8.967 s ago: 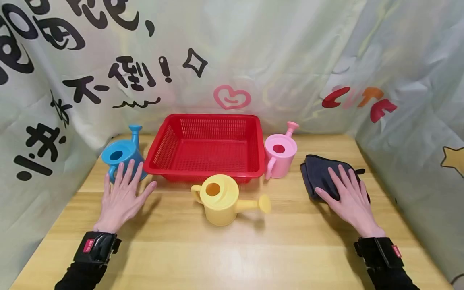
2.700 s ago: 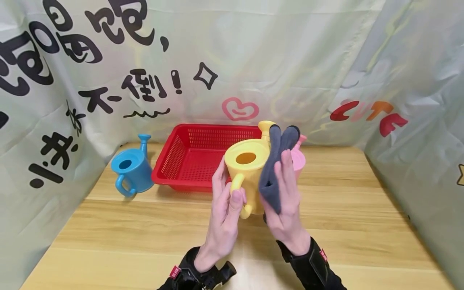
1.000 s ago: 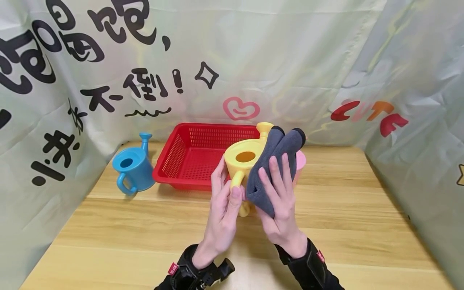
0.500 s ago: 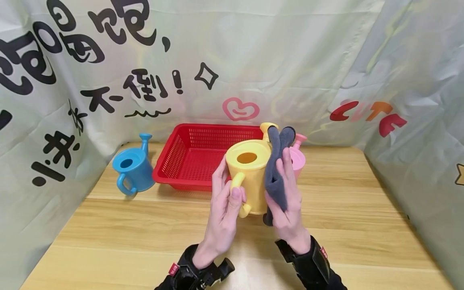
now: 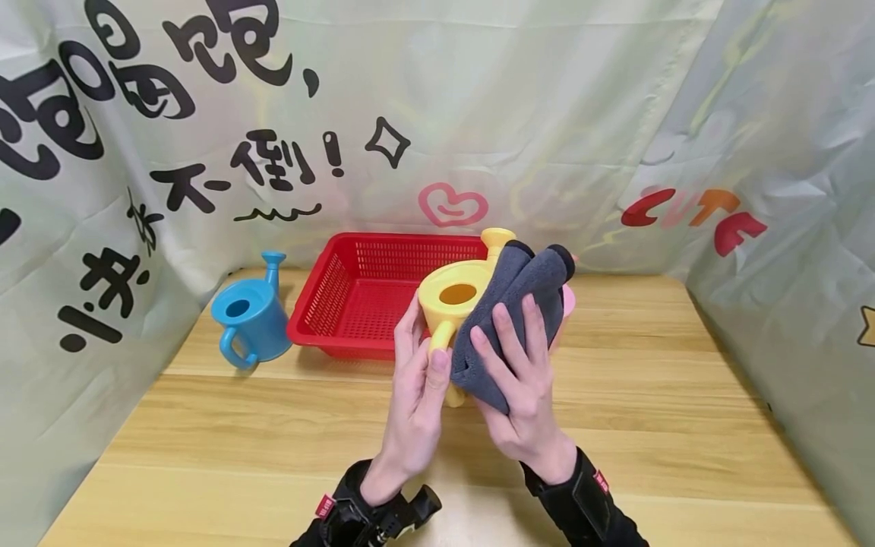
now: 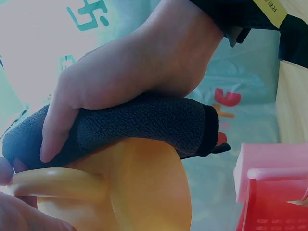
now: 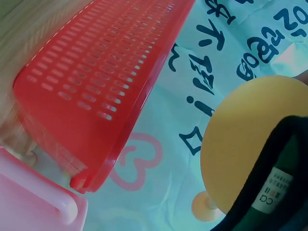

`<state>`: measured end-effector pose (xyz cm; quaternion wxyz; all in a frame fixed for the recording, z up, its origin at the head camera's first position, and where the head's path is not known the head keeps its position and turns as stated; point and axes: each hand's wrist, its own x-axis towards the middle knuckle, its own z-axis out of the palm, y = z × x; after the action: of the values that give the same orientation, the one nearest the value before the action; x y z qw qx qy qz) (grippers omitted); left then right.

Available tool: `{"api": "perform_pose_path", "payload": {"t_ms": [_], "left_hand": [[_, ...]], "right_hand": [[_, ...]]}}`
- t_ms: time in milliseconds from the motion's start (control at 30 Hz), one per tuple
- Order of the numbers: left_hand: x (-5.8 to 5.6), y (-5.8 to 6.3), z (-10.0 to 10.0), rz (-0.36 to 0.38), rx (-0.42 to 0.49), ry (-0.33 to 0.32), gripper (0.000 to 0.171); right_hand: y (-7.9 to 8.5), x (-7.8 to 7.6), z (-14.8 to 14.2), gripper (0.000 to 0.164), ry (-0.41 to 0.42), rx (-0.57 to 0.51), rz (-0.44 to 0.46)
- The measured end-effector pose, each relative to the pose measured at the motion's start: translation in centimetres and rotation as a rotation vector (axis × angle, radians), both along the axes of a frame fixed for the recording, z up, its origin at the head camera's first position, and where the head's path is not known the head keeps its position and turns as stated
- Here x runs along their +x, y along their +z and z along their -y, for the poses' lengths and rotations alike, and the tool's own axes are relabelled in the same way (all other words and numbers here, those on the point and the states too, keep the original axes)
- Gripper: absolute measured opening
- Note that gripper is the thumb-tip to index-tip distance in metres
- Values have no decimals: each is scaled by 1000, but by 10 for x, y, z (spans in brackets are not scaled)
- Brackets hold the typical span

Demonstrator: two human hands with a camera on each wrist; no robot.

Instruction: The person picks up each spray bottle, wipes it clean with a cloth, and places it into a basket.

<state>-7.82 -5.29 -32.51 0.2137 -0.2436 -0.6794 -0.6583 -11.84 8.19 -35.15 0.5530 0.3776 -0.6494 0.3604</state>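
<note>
My left hand (image 5: 413, 403) grips a yellow watering can (image 5: 437, 292) at its handle side, thumb against the handle, and holds it upright above the table. My right hand (image 5: 522, 403) holds a folded dark grey cloth (image 5: 522, 281) against the can's right side, its fingers spread over the cloth. The left wrist view shows the right thumb bent over the cloth (image 6: 134, 120), which lies along the can (image 6: 149, 192) by its handle. From the right wrist, the can's round yellow base (image 7: 245, 134) and the cloth's black edge (image 7: 284, 139) with a white label appear.
Behind the can stands a red perforated basket (image 5: 324, 341). A blue watering can (image 5: 256, 319) is on its left; a pink watering can (image 5: 569, 300), mostly hidden by the cloth, is on its right. A printed curtain (image 5: 547, 114) encloses the back and sides of the wooden table (image 5: 273, 441).
Earlier, both hands lay flat and the yellow can stood on the table. It has since been lifted. Over the last second the cloth swings out to the can's right side, then back across its front.
</note>
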Motion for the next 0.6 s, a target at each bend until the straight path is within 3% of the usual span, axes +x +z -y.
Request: {"api": "perform_pose_path", "payload": {"t_ms": [133, 267, 367, 467, 600], "left_hand": [[0, 0, -2, -20, -9, 0, 22], [0, -1, -3, -28, -3, -15, 23], [1, -2, -3, -29, -3, -24, 23], [2, -2, -3, -36, -7, -23, 23], [0, -2, -2, -54, -7, -21, 24]], "right_hand": [[1, 1, -6, 47, 106, -45, 110], [3, 2, -14, 48, 301, -134, 265], [3, 3, -18, 55, 401, -191, 340], [3, 2, -18, 54, 367, -190, 314], [1, -1, -12, 49, 201, -133, 168]]}}
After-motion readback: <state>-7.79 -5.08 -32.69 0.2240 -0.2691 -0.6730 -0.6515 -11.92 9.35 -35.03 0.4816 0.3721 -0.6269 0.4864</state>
